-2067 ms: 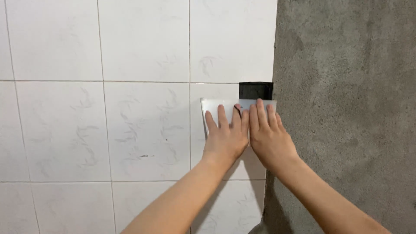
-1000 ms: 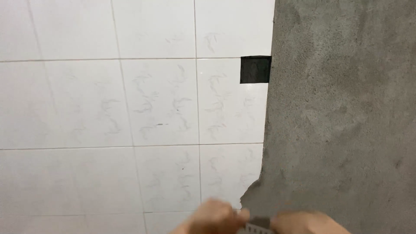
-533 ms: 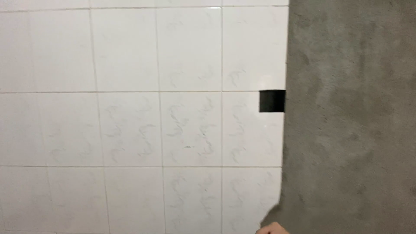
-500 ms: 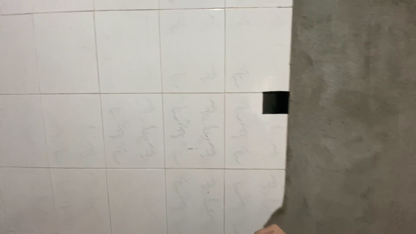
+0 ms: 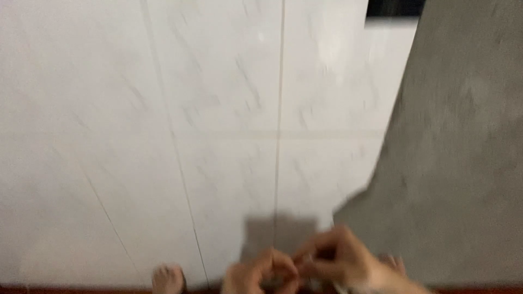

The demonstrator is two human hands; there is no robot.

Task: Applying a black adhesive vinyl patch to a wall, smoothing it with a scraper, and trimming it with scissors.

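My one camera sits on my head, tilted down along the tiled wall (image 5: 218, 136) from close by. It faces the wall where white tile meets bare grey cement (image 5: 468, 163). My hands (image 5: 305, 269) just enter at the bottom edge, blurred. No second view.
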